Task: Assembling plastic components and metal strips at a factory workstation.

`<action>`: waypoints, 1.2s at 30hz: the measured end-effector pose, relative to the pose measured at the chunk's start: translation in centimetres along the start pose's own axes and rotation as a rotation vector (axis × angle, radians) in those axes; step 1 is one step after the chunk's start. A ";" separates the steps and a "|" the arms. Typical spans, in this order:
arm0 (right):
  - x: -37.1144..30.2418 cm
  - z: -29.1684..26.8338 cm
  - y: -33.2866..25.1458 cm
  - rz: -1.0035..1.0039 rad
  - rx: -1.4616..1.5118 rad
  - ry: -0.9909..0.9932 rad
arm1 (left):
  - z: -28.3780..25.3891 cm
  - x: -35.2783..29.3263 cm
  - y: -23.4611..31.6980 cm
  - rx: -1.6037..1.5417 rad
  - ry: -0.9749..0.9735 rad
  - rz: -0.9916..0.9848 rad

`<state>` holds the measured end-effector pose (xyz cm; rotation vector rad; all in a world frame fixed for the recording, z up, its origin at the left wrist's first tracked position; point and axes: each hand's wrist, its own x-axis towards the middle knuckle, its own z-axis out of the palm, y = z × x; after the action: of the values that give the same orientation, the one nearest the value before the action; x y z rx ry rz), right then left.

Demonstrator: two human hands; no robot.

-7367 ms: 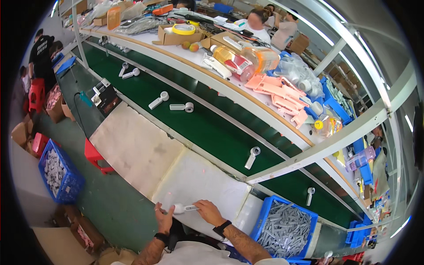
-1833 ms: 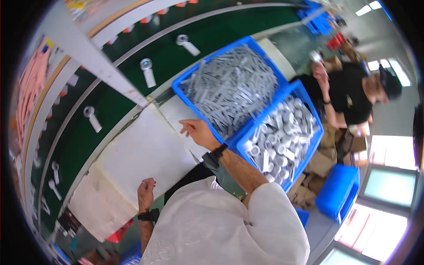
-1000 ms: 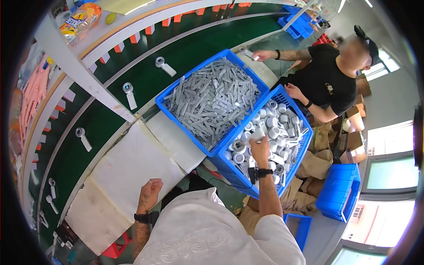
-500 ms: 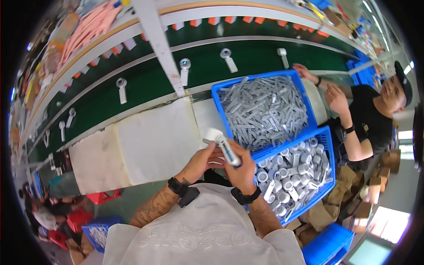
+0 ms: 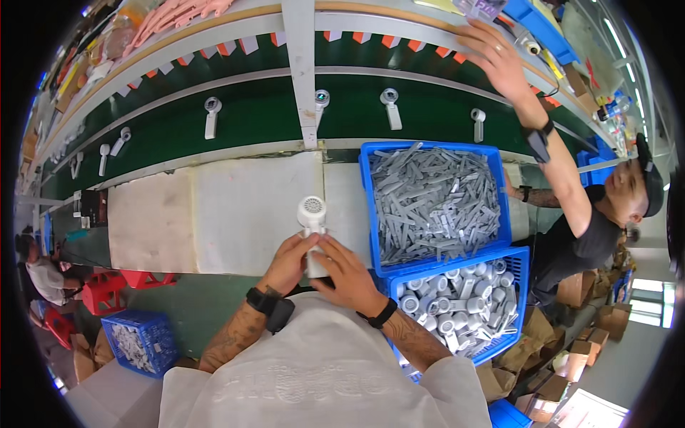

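A white handheld fan (image 5: 312, 208) is in front of my chest, its round grille head facing up and pointing away from me. My left hand (image 5: 285, 264) grips its handle from the left, thumb and fingers pressed against it near the neck. My right hand (image 5: 348, 271) closes on the handle from the right, fingers laid over the upper part. The handle's lower end shows between my hands. Part of the handle is hidden under the fingers.
At right, a blue crate (image 5: 505, 207) holds grey strip-shaped parts; a nearer blue crate (image 5: 523, 296) holds white fan bodies. Beyond the pale worktop (image 5: 246, 214), several fans lie on a green belt (image 5: 257, 121). A co-worker's hand (image 5: 499, 60) reaches to the shelf.
The fan has turned from a tilted pose, handle toward my right, to standing straight with its grille showing. My hands moved left in view. The co-worker's arm rose to the shelf.
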<state>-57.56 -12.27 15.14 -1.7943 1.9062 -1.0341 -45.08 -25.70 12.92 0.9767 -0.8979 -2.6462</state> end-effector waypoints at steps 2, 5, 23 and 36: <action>0.4 -0.5 0.7 -0.045 -0.013 0.001 | -0.5 -0.2 -0.2 0.144 0.125 0.097; -0.2 -1.1 6.0 0.238 -0.016 0.111 | -2.6 -0.9 -0.8 0.062 0.205 0.044; 1.9 -0.6 24.4 0.607 -0.641 -0.171 | -4.9 -2.8 -1.3 -0.266 0.307 0.184; 4.0 -1.1 -1.7 0.290 0.510 0.114 | -2.7 -3.4 0.4 0.098 0.187 0.326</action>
<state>-57.74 -15.66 18.01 -1.1637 1.6930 -1.3776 -40.77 -26.12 13.32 0.9844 -1.0490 -2.2202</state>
